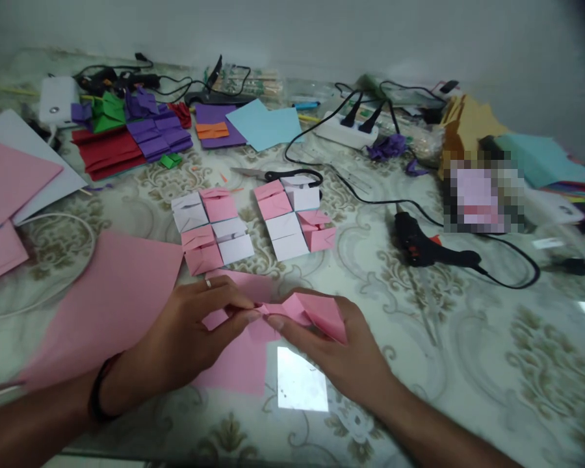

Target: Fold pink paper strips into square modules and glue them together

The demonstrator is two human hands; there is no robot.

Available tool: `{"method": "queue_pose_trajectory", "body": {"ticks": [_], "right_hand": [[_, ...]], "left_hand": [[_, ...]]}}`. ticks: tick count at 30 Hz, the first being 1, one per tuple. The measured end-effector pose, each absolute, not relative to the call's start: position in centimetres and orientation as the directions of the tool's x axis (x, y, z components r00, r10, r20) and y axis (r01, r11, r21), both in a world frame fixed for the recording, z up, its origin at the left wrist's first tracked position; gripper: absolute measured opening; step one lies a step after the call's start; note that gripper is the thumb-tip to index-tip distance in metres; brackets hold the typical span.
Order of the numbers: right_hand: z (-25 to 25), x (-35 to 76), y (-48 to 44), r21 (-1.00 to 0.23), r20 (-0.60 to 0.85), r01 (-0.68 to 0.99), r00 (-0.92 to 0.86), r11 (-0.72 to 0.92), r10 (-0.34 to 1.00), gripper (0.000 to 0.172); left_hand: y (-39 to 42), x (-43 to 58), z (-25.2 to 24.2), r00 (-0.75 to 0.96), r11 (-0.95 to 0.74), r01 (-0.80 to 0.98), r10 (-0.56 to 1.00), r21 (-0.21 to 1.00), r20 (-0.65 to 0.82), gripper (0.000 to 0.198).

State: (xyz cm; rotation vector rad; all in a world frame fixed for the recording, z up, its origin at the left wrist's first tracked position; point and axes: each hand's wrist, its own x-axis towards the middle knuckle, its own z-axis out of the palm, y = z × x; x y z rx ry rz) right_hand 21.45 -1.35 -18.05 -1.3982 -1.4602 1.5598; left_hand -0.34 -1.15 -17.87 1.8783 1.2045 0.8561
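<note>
A folded piece of pink paper (322,313) is held between both hands, just above the table's front half. My left hand (199,325) pinches its left end between thumb and fingers. Around its right part my right hand (341,344) is closed, the thumb pressing the near side. Beneath the hands lies flat pink paper (238,367), partly covered by them. Beyond them rest two folded paper panels in pink and white squares, a left panel (213,231) and a right panel (295,218). To the left is a large pink sheet (121,286).
Scissors (273,174) lie behind the panels. A black glue gun (429,244) with its cord is on the right. Along the back are a white power strip (346,130), purple folded papers (160,133) and blue sheets (268,123). A white cable (90,260) loops at the left.
</note>
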Motion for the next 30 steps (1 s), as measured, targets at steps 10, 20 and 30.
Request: {"method": "queue_pose_trajectory", "body": {"ticks": [10,20,30], "right_hand": [[-17.7,21.3,-1.2,-0.937,-0.316,0.260,-0.348,-0.234,0.882,0.040],[-17.4,21.3,-0.8,-0.962,-0.266,0.198,-0.516,-0.189,0.814,0.017],[-17.2,21.6,-0.6,-0.949,-0.297,0.250,-0.517,-0.190,0.803,0.018]], "left_hand": [[-1.1,-0.6,-17.7,0.373,-0.147,0.432,0.927,0.890,-0.028,0.013],[-0.8,-0.3,-16.7,0.545,-0.025,0.388,0.813,0.921,-0.207,0.017],[-1.2,-0.8,-16.6,0.577,-0.052,0.361,0.797,0.931,-0.179,0.031]]}}
